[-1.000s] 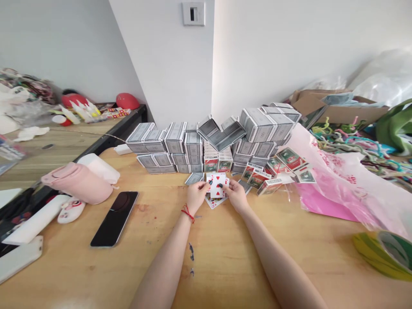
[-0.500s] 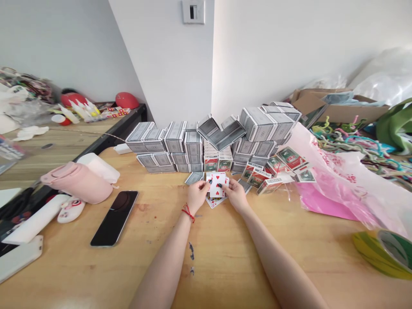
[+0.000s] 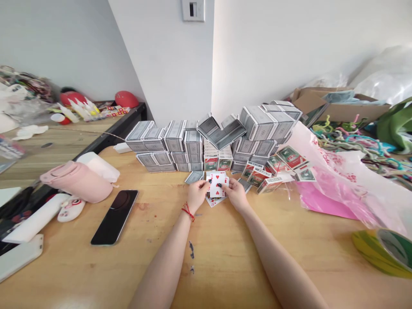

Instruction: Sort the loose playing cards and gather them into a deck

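Observation:
Both my hands hold a small fan of playing cards (image 3: 218, 183) face up over the wooden table (image 3: 225, 257); red hearts show on the top card. My left hand (image 3: 197, 195), with a red string on its wrist, pinches the cards' left edge. My right hand (image 3: 236, 194) pinches their right edge. Another card (image 3: 213, 201) lies face up on the table just under them. Right behind stands a stacked wall of grey card boxes (image 3: 212, 139), and a face-down card (image 3: 194, 177) lies at its foot.
Red-and-green card packs (image 3: 273, 174) lie loose to the right by a pink plastic bag (image 3: 337, 184). A black phone (image 3: 115, 216), a pink pouch (image 3: 77, 186) and white items sit at left. A green tape roll (image 3: 384, 253) is at far right. Cardboard box and cords lie behind.
Nothing has visibly changed with the hands or cards; the view has shifted very slightly.

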Demonstrator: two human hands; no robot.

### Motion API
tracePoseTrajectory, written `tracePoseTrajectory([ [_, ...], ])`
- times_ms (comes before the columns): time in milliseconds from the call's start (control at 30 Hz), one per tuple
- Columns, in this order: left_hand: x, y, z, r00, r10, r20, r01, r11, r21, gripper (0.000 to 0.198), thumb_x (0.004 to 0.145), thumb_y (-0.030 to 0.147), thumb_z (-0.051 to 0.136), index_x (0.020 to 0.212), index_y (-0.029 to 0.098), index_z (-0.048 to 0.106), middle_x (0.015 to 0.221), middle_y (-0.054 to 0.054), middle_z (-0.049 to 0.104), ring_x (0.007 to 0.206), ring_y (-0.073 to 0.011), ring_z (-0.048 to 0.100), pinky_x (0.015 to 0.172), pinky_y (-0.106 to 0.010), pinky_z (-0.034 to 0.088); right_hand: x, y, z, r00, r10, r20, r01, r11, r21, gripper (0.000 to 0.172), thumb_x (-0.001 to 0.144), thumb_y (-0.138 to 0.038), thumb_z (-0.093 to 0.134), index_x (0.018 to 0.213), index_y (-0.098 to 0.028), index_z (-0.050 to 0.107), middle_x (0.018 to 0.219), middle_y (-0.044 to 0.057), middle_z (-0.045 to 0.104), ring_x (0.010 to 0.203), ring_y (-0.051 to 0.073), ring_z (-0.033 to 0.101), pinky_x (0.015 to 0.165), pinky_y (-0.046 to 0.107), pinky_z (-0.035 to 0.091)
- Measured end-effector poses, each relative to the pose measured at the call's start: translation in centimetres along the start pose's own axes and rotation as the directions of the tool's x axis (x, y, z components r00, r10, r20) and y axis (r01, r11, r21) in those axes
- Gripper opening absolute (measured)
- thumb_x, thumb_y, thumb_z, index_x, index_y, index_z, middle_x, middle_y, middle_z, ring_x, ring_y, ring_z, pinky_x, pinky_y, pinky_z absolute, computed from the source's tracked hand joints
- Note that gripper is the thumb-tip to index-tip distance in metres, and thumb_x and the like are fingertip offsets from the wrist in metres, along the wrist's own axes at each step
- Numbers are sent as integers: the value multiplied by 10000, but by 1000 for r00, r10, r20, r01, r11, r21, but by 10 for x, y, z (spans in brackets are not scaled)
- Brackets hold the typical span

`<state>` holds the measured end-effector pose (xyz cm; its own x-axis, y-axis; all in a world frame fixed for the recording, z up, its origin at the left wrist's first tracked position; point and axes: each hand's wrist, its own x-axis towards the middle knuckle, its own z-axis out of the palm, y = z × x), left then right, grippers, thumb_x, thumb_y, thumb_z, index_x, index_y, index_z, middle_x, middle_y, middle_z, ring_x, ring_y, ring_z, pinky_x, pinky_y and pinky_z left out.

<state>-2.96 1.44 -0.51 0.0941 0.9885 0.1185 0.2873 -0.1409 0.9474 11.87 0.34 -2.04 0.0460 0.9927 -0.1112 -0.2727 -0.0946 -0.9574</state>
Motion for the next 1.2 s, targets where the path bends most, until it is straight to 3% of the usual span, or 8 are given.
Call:
tracePoseTrajectory([
  [467, -1, 1, 0, 999, 31, 10, -31, 999, 7, 269, 714, 350, 464, 535, 153, 504, 472, 35, 433, 472, -84, 378, 459, -201, 272, -2, -5, 2, 1000, 14, 14, -14, 1000, 25, 347, 543, -397, 679, 781, -186, 539, 682, 22, 676, 564, 192, 626, 528, 298, 497],
  [633, -1, 6, -3, 1000, -13, 19, 14, 999, -49, 274, 691, 364, 489, 513, 155, 496, 449, 42, 412, 457, -81, 372, 458, -205, 280, -2, -7, 1, 1000, 25, 12, -25, 1000, 13, 373, 525, -408, 689, 787, -184, 546, 684, 23, 677, 559, 192, 623, 526, 303, 495],
  [867, 1, 5, -18, 973, -37, 226, 103, 952, -287, 283, 715, 377, 481, 572, 139, 535, 551, 1, 488, 547, -107, 450, 518, -220, 356, -2, -8, -3, 999, 39, 32, -42, 994, 101, 384, 501, -381, 717, 780, -174, 553, 710, 35, 678, 584, 194, 625, 545, 312, 495],
  [1200, 3, 9, -14, 937, -62, 343, 150, 960, -235, 307, 674, 391, 565, 795, 121, 648, 727, -55, 627, 622, -127, 517, 574, -234, 409, -3, -3, -3, 998, -22, -54, 23, 1000, 18, 348, 498, -407, 708, 710, -192, 534, 651, 18, 664, 527, 185, 603, 497, 301, 480],
])
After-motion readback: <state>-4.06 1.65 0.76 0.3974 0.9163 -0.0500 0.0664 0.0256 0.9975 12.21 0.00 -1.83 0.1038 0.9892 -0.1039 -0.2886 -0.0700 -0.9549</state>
